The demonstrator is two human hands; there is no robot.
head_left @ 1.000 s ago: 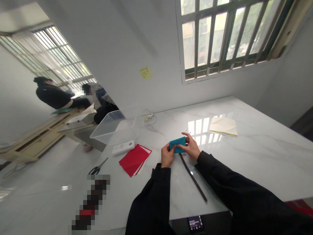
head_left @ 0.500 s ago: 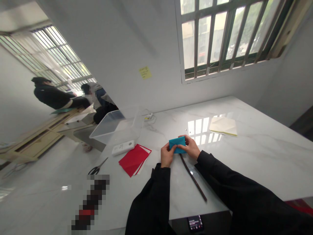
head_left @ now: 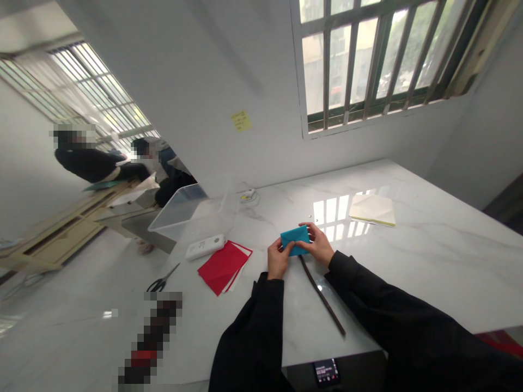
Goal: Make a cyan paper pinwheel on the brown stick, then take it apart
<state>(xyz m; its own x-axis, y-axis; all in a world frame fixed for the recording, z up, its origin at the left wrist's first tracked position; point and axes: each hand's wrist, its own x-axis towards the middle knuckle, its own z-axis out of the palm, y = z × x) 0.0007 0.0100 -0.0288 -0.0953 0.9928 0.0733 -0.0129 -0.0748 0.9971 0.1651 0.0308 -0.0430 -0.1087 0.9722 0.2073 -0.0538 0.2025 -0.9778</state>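
A small folded blue paper envelope (head_left: 295, 235) is held up between both hands above the table. My left hand (head_left: 278, 262) grips its left side, thumb on the front face. My right hand (head_left: 321, 246) pinches the right side, with its thumb meeting the left one near the middle and fingers behind the top edge. Faint diagonal creases show on the paper. Below the hands, a thin dark brown strip (head_left: 324, 299) lies on the tabletop, its upper end reaching up to the envelope. The fingers behind the paper are partly hidden.
Left on the marble-patterned table (head_left: 441, 261) lie red and white sheets (head_left: 224, 267), a white power bank (head_left: 205, 246), scissors (head_left: 163, 280) and a clear plastic bin (head_left: 175, 215). Cream paper (head_left: 372, 209) lies at the right back. A phone (head_left: 326, 372) is below the front edge. Two people sit far left.
The envelope has tipped slightly, so more of its front face and creases show. Both hands keep their hold in nearly the same place.
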